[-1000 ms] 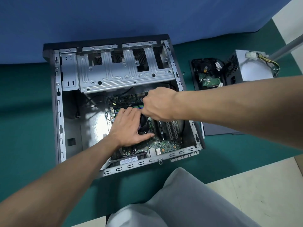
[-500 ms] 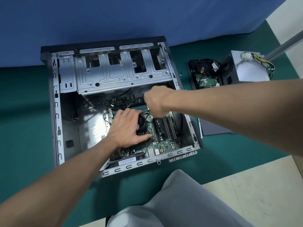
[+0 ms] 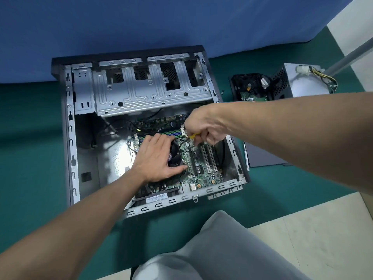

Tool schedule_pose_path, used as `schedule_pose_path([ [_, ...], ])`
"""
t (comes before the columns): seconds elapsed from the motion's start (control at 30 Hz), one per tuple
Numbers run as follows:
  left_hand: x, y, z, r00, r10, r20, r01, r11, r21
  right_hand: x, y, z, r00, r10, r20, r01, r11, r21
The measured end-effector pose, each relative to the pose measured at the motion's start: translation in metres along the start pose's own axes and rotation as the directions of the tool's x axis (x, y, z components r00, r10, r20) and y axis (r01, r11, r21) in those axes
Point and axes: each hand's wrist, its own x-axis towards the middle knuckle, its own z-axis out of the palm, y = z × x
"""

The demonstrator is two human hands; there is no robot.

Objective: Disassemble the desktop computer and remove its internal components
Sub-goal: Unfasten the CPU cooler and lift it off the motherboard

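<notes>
Green matting covers the floor, blue cloth hangs behind, and the computer case [image 3: 69, 138] lies open on its side. From the head view, the right hand [image 3: 203, 128] is curled tight round a yellow-handled screwdriver [image 3: 194, 135], its tip down at the circuit board [image 3: 201, 172] just beneath the grip. Beside that grip the left hand [image 3: 155, 158] lies flat, fingers straight, on the cooling fan [image 3: 175, 158]. Well beyond the gripping wrist sit a power supply [image 3: 302, 83] and a black part [image 3: 250, 85], seemingly already out. Board and fan look yet to come.

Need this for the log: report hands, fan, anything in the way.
Left hand flat on CPU fan. Right hand grips screwdriver, tip by the fan's corner. Motherboard in case; power supply out, right of it. Nothing blocking.
</notes>
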Motion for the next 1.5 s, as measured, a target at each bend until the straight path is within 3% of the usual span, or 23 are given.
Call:
schedule_pose_path([
  [0.07,0.001,0.0,0.0,1.0,-0.003,-0.001,0.003,1.0,0.008,-0.003,-0.001,0.005,0.986,-0.154,-0.06,0.131,0.948,-0.289],
  [0.1,0.001,0.0,-0.001,1.0,-0.002,0.0,0.002,1.0,0.01,-0.01,-0.001,0.009,0.955,-0.28,-0.097,0.194,0.839,-0.509],
  [0.17,0.001,0.001,-0.001,1.0,0.008,-0.016,-0.008,1.0,0.015,-0.02,0.002,0.015,0.837,-0.542,-0.077,0.217,0.458,-0.862],
  [0.23,0.001,0.002,-0.003,0.999,0.012,-0.036,-0.011,1.0,0.026,-0.023,0.005,0.015,0.728,-0.68,0.09,0.163,0.044,-0.986],
  [0.27,0.002,0.002,-0.004,0.999,0.011,-0.032,-0.01,0.999,0.035,-0.022,0.005,0.014,0.699,-0.691,0.183,0.157,-0.101,-0.982],
  [0.3,0.002,0.002,-0.004,1.0,0.009,-0.03,-0.008,0.999,0.042,-0.021,0.004,0.014,0.67,-0.703,0.238,0.174,-0.163,-0.971],
  [0.33,0.002,0.002,-0.004,0.999,0.01,-0.04,-0.008,0.999,0.043,-0.021,0.001,0.013,0.666,-0.715,0.215,0.201,-0.106,-0.974],
  [0.37,0.001,0.002,-0.004,0.998,0.012,-0.053,-0.011,0.999,0.037,-0.023,-0.002,0.01,0.654,-0.741,0.151,0.261,0.034,-0.965],
  [0.43,0.0,0.002,-0.003,0.999,0.013,-0.046,-0.011,1.0,0.027,-0.018,-0.007,0.006,0.716,-0.697,-0.037,0.349,0.403,-0.846],
  [0.53,-0.001,0.002,-0.003,1.0,0.0,-0.008,0.0,1.0,0.012,-0.003,-0.006,0.002,0.92,-0.338,-0.2,0.255,0.901,-0.352],
  [0.6,0.0,0.002,-0.003,1.0,-0.001,-0.01,0.001,1.0,0.001,-0.004,-0.005,0.001,0.989,-0.113,-0.098,0.098,0.985,-0.143],
  [0.7,0.0,0.002,-0.003,1.0,-0.004,0.002,0.004,1.0,-0.006,-0.004,-0.004,0.001,0.942,-0.305,-0.138,0.211,0.861,-0.463],
  [0.8,0.0,0.002,-0.003,1.0,-0.002,0.0,0.002,1.0,-0.012,-0.011,-0.004,0.005,0.826,-0.545,-0.146,0.191,0.513,-0.837],
  [0.9,0.0,0.002,-0.003,1.0,-0.001,-0.013,0.0,1.0,-0.019,-0.013,-0.005,0.002,0.721,-0.691,0.057,0.226,0.157,-0.961],
  [0.93,0.0,0.002,-0.004,1.0,0.0,-0.019,-0.001,1.0,-0.017,-0.014,-0.007,0.002,0.694,-0.709,0.128,0.245,0.065,-0.967],
  [0.97,0.0,0.002,-0.004,1.0,0.001,-0.023,-0.002,1.0,-0.015,-0.012,-0.008,0.001,0.68,-0.717,0.152,0.272,0.053,-0.961],
  [1.0,0.0,0.002,-0.004,1.0,0.0,-0.021,-0.001,1.0,-0.014,-0.011,-0.009,0.0,0.677,-0.721,0.144,0.306,0.098,-0.947],
  [1.07,-0.001,0.002,-0.004,1.0,0.001,-0.003,-0.001,1.0,-0.012,-0.006,-0.01,0.0,0.767,-0.642,-0.011,0.317,0.393,-0.863],
  [1.17,-0.001,0.001,-0.003,1.0,0.001,-0.007,-0.001,1.0,-0.018,-0.001,-0.008,-0.004,0.965,-0.237,-0.115,0.169,0.891,-0.422],
  [1.23,-0.001,0.001,-0.003,1.0,-0.001,-0.007,0.0,1.0,-0.023,-0.002,-0.007,-0.001,0.992,-0.125,-0.031,0.109,0.943,-0.315],
  [1.3,-0.001,0.001,-0.003,1.0,-0.003,0.0,0.003,1.0,-0.024,-0.004,-0.006,0.004,0.968,-0.237,-0.079,0.158,0.826,-0.541],
  [1.4,0.0,0.002,-0.003,1.0,-0.005,0.002,0.005,1.0,-0.026,-0.013,-0.001,0.009,0.822,-0.554,-0.129,0.209,0.505,-0.837],
  [1.5,0.001,0.002,-0.004,1.0,0.005,-0.015,-0.005,1.0,-0.014,-0.014,0.004,0.008,0.669,-0.73,0.14,0.238,0.032,-0.971],
])
